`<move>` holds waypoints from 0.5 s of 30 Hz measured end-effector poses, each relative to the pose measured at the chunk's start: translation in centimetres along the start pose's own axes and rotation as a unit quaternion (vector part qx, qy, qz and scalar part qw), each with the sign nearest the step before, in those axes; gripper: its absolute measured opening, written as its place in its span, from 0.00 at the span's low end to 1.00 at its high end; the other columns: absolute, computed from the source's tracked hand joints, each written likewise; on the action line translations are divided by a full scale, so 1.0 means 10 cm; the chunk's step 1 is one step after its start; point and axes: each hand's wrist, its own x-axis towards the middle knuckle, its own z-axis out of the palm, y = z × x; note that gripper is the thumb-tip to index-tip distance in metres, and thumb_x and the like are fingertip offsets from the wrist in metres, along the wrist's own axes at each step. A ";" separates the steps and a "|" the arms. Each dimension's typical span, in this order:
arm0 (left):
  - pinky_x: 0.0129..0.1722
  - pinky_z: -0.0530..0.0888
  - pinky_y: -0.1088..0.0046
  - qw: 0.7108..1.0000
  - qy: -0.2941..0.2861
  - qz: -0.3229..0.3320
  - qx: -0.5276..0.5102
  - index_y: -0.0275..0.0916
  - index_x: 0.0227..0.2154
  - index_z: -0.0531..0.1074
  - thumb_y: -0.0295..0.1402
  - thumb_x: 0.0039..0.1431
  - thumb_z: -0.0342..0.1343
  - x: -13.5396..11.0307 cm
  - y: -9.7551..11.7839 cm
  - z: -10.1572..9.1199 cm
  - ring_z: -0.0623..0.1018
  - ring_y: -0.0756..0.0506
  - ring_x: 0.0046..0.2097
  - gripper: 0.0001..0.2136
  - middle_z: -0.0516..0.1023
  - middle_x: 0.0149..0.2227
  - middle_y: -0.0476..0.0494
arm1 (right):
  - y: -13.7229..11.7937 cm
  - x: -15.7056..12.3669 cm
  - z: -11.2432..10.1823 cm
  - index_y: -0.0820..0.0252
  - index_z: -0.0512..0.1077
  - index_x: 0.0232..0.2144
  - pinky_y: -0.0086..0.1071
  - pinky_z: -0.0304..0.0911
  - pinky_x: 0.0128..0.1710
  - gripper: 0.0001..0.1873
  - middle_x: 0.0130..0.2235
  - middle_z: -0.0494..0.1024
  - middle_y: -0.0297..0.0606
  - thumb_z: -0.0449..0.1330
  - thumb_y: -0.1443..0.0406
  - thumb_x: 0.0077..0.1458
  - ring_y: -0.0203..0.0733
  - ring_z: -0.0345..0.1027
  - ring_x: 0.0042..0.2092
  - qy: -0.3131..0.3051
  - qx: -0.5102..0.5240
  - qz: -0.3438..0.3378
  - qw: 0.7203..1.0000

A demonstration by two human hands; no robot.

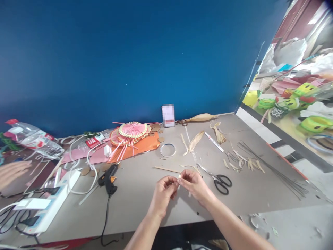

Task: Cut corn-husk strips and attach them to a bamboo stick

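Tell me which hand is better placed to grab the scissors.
Right hand, likely: the scissors lie just to its right, farther from the left hand. Both meet at a small pale piece.

A head-worn camera faces forward and down from above the wearer's left hand (164, 194) and right hand (195, 185), close in at six o'clock, taking in the grey table (140, 198) and, farther off at twelve, a blue partition (156, 55).

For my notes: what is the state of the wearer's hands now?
Left hand: closed, apparently on a small pale piece.
Right hand: closed, pinching that piece.
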 end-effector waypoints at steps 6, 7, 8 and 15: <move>0.17 0.52 0.80 0.996 -0.073 -0.027 0.037 0.34 0.20 0.68 0.38 0.40 0.60 0.03 -0.02 0.00 0.57 0.56 0.17 0.11 0.62 0.14 0.53 | 0.06 -0.05 -0.02 0.61 0.62 0.18 0.25 0.41 0.20 0.11 0.16 0.58 0.26 0.59 0.61 0.41 0.28 0.47 0.19 -0.003 0.045 0.042 0.998; 0.17 0.52 0.79 0.995 -0.085 -0.022 0.039 0.34 0.20 0.69 0.38 0.41 0.60 0.04 -0.02 0.00 0.57 0.56 0.17 0.11 0.63 0.15 0.52 | 0.07 -0.05 -0.02 0.61 0.62 0.18 0.25 0.41 0.20 0.11 0.15 0.57 0.25 0.59 0.61 0.41 0.28 0.46 0.19 -0.003 0.056 0.045 0.997; 0.17 0.52 0.79 0.994 -0.097 -0.016 0.041 0.34 0.19 0.69 0.38 0.41 0.59 0.05 -0.01 0.01 0.57 0.56 0.17 0.11 0.64 0.14 0.52 | 0.08 -0.05 -0.03 0.61 0.61 0.18 0.25 0.40 0.20 0.11 0.15 0.56 0.25 0.59 0.61 0.41 0.27 0.46 0.19 -0.003 0.065 0.047 0.997; 0.25 0.60 0.78 0.988 -0.134 0.037 0.065 0.35 0.18 0.68 0.35 0.42 0.59 0.12 0.14 0.01 0.64 0.53 0.23 0.09 0.67 0.19 0.51 | 0.00 0.03 -0.11 0.62 0.60 0.18 0.24 0.36 0.18 0.07 0.16 0.59 0.25 0.57 0.67 0.38 0.25 0.43 0.17 -0.075 0.250 0.151 0.954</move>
